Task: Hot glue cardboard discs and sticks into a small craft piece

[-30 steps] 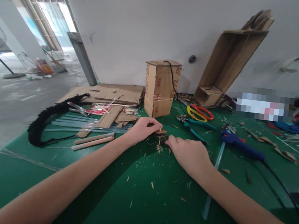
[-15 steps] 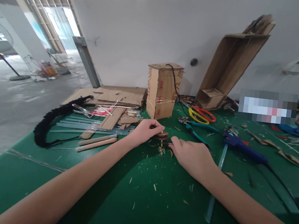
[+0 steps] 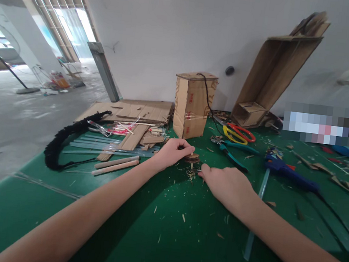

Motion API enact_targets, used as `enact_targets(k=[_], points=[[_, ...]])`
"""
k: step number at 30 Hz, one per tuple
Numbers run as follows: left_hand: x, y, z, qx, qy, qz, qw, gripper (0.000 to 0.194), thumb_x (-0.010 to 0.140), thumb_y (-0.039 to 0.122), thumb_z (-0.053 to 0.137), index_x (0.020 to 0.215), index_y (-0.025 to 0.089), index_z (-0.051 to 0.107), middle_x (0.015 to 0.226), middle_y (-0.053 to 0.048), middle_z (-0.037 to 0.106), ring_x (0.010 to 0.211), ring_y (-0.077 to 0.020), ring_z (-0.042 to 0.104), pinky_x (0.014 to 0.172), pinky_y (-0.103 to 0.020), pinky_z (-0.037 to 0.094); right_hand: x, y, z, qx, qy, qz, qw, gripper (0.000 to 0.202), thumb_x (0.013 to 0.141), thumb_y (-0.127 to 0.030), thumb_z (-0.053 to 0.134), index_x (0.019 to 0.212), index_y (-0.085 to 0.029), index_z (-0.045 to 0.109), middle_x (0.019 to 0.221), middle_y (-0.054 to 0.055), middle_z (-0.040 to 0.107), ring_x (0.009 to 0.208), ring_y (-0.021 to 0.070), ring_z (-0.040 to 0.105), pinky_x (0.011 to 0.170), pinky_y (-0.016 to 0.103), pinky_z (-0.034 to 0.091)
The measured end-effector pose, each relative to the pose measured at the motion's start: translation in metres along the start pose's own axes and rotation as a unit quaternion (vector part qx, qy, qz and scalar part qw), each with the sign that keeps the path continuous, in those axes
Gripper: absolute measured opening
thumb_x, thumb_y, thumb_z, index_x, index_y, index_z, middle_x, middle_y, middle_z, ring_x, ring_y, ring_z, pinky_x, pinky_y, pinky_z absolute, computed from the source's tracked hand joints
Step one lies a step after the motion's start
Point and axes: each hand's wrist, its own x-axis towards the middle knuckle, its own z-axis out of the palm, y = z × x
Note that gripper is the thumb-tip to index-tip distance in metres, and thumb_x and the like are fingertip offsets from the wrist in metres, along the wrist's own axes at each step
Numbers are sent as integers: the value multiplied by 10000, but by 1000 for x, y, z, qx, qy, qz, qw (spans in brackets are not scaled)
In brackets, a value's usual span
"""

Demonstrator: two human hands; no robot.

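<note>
My left hand [image 3: 173, 153] pinches a thin wooden stick [image 3: 192, 166] that passes through a small round cardboard disc [image 3: 192, 158]. The stick's lower end points down at a little heap of wood shavings [image 3: 191, 174] on the green table [image 3: 162, 239]. Just right of the stick, my right hand [image 3: 227, 183] is closed on a small thin tool, mostly hidden by the fingers; its tip reaches toward the stick. More shavings lie scattered in front of both hands.
Behind the hands stands a cardboard box [image 3: 193, 103] with a black cord. Yellow and red scissors [image 3: 237, 135], teal pliers [image 3: 233, 156] and a blue glue gun [image 3: 292, 174] lie right. Glue sticks, dowels [image 3: 115, 167], cardboard and a black fuzzy strip [image 3: 57, 147] lie left.
The whole view has shifted slightly, with things appearing a little further right. My right hand and its tool have moved slightly down relative to the disc. Both hands keep their hold.
</note>
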Motion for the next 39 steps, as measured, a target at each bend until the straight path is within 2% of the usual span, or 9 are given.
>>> enact_targets(k=[8,13,16,28,31,34,39], points=[[0,0,0,5,1,2,1000,333,734,457,502,670,139,576,642,-5,576,592,-107,486,573,-236,379,-2,1,-3,-13,43,47,998,330,915,-309,230,766,-181,496,573,20,600,464,148,567,409,261,110],[2,-1,0,0,-6,1,1000,320,747,439,495,705,137,593,678,-13,598,624,-115,508,602,-239,394,0,1,-3,6,9,36,999,285,906,-298,256,797,-180,492,487,8,571,418,159,551,402,257,114],[1,0,-1,-6,-15,-1,1000,312,755,424,489,733,135,603,709,-24,611,647,-122,522,614,-243,403,-2,-2,-4,14,-5,17,1000,233,894,-274,301,802,-175,491,507,8,584,418,163,559,397,266,115],[1,5,2,-12,-14,2,1000,320,745,419,498,732,124,622,689,-25,607,639,-121,514,615,-245,399,-3,0,-4,0,25,40,999,325,912,-303,238,769,-182,503,556,21,597,457,156,573,404,259,114],[0,5,2,-18,-17,5,1000,320,742,422,503,726,125,623,688,-24,608,635,-120,512,610,-241,397,-2,-5,-5,3,13,36,999,224,890,-234,303,808,-182,505,589,19,605,467,161,582,393,262,137],[0,6,2,-21,-15,4,1000,321,738,421,504,718,124,625,677,-22,602,626,-117,506,594,-234,392,-3,-9,-6,-2,-28,31,999,123,822,-135,389,844,-160,507,545,13,583,435,166,572,370,261,161],[0,8,3,-19,-1,1,1000,312,736,409,503,706,122,619,663,-21,591,623,-117,498,580,-231,385,-2,-10,-9,10,-64,5,998,142,786,-113,412,878,-141,517,478,5,555,408,176,558,351,265,172]])
